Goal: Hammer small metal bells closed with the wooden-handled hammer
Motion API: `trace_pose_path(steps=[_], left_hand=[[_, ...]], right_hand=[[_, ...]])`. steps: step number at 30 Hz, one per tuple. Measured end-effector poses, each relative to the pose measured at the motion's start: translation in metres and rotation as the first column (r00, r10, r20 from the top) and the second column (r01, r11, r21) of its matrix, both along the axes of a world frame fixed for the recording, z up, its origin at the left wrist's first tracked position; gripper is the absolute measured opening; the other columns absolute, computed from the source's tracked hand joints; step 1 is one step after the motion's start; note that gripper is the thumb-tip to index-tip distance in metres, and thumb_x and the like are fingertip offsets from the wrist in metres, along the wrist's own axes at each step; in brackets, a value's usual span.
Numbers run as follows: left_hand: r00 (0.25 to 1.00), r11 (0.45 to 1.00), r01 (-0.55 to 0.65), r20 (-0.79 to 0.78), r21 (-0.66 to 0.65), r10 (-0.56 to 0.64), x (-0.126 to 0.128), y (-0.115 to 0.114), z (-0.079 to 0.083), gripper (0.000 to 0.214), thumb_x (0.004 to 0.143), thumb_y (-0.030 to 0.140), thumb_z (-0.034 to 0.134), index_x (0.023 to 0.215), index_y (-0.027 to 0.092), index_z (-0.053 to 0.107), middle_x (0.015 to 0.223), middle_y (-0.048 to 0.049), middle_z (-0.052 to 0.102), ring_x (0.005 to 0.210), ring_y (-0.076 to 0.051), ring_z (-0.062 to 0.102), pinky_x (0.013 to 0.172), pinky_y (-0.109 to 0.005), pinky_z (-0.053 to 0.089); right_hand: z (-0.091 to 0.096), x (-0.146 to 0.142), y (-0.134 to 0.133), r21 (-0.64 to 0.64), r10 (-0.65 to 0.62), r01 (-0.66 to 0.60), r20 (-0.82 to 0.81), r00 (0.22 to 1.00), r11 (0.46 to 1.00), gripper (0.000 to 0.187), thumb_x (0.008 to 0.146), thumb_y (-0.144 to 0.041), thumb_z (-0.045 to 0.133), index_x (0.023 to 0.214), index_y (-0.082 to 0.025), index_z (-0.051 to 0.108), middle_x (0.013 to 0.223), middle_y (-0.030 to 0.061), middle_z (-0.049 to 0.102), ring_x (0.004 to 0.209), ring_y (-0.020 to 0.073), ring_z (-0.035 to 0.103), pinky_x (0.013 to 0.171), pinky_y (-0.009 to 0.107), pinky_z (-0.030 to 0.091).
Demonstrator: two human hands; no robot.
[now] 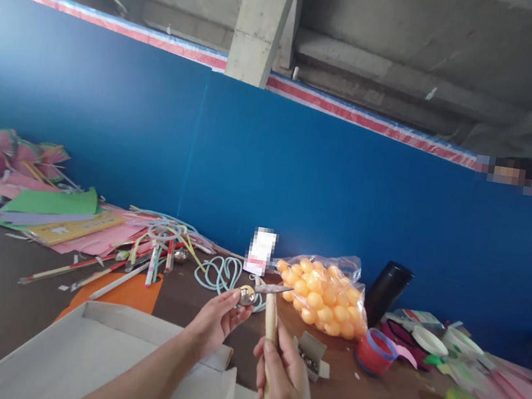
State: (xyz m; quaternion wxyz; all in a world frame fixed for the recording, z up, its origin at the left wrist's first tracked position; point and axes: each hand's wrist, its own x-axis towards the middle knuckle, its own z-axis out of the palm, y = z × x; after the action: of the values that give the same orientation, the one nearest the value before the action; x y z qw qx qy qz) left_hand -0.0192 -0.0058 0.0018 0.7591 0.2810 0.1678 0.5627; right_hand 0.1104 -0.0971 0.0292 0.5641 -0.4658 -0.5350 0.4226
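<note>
My left hand [217, 317] is raised over the table and pinches a small shiny metal ball or bell [247, 295] between its fingertips. My right hand [284, 380] is wrapped round the wooden handle [272, 318] of a small tool. Its thin metal tip [273, 289] points left and touches the ball. A clear bag of orange ping-pong balls [324, 295] lies just behind both hands. Under my forearms is an open white cardboard box [90, 353].
A brown table holds coloured paper sheets [51, 212], sticks and cords [161, 238] at the left. A black cup [385, 292], tape rolls [376, 352], a small open box of metal bits [309, 354] and white bowls [429, 341] sit to the right. A blue wall stands behind.
</note>
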Motion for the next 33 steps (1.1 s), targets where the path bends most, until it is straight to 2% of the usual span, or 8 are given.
trace_pose_path(steps=[5,13,19,23,28,33], left_hand=[[0.999,1.0,0.018,0.034,-0.022,-0.017,-0.001,-0.001,0.002,0.016,0.076,0.022,0.06,0.087,0.01,0.061,0.087,-0.0091,0.066,0.082,-0.016,0.063,0.081,-0.025,0.05],[0.998,0.998,0.024,0.06,-0.055,-0.021,-0.001,0.0,0.002,0.016,0.077,0.022,0.059,0.088,0.01,0.06,0.09,-0.0098,0.066,0.081,-0.016,0.063,0.078,-0.025,0.051],[0.999,0.999,0.006,0.053,-0.054,-0.003,0.001,0.002,0.0,0.016,0.076,0.022,0.06,0.088,0.01,0.061,0.085,-0.0084,0.066,0.075,-0.014,0.063,0.074,-0.024,0.052],[0.999,0.999,-0.001,0.045,-0.042,0.003,0.002,0.002,0.001,0.016,0.075,0.023,0.061,0.085,0.01,0.061,0.085,-0.0083,0.066,0.077,-0.015,0.063,0.076,-0.024,0.051],[0.999,0.999,-0.013,0.041,-0.047,0.015,0.003,0.001,0.002,0.015,0.075,0.022,0.062,0.085,0.011,0.061,0.079,-0.0073,0.066,0.074,-0.014,0.063,0.075,-0.024,0.051],[1.0,0.998,-0.017,0.013,-0.066,0.018,0.005,0.004,0.0,0.017,0.075,0.023,0.062,0.085,0.009,0.061,0.08,-0.0082,0.065,0.074,-0.014,0.063,0.073,-0.024,0.052]], right_hand=[[0.007,0.005,-0.003,0.016,-0.013,0.013,-0.029,0.999,1.0,0.039,0.082,-0.041,0.047,0.117,-0.024,0.047,0.073,0.0,0.052,0.04,0.0049,0.035,0.033,0.017,0.029],[0.0,0.002,0.0,0.029,-0.049,0.049,-0.003,0.999,0.998,0.044,0.082,-0.046,0.045,0.118,-0.022,0.046,0.074,0.0017,0.053,0.039,0.005,0.036,0.03,0.017,0.028],[-0.006,-0.001,0.0,-0.039,-0.047,0.049,0.065,0.997,0.998,0.043,0.081,-0.045,0.046,0.117,-0.021,0.048,0.07,0.0004,0.053,0.039,0.005,0.037,0.03,0.016,0.027],[-0.006,-0.001,0.001,0.01,-0.08,0.08,0.023,0.997,0.997,0.043,0.082,-0.046,0.045,0.117,-0.021,0.047,0.072,0.0012,0.054,0.04,0.0058,0.039,0.032,0.017,0.029],[-0.005,-0.002,0.003,-0.047,-0.075,0.078,0.059,0.995,0.996,0.042,0.081,-0.044,0.047,0.115,-0.02,0.049,0.07,0.0005,0.054,0.038,0.0054,0.038,0.03,0.017,0.026],[-0.006,0.001,0.005,-0.031,-0.066,0.066,-0.002,0.998,0.997,0.039,0.081,-0.045,0.047,0.111,-0.02,0.05,0.073,0.0007,0.054,0.038,0.005,0.039,0.03,0.016,0.028]])
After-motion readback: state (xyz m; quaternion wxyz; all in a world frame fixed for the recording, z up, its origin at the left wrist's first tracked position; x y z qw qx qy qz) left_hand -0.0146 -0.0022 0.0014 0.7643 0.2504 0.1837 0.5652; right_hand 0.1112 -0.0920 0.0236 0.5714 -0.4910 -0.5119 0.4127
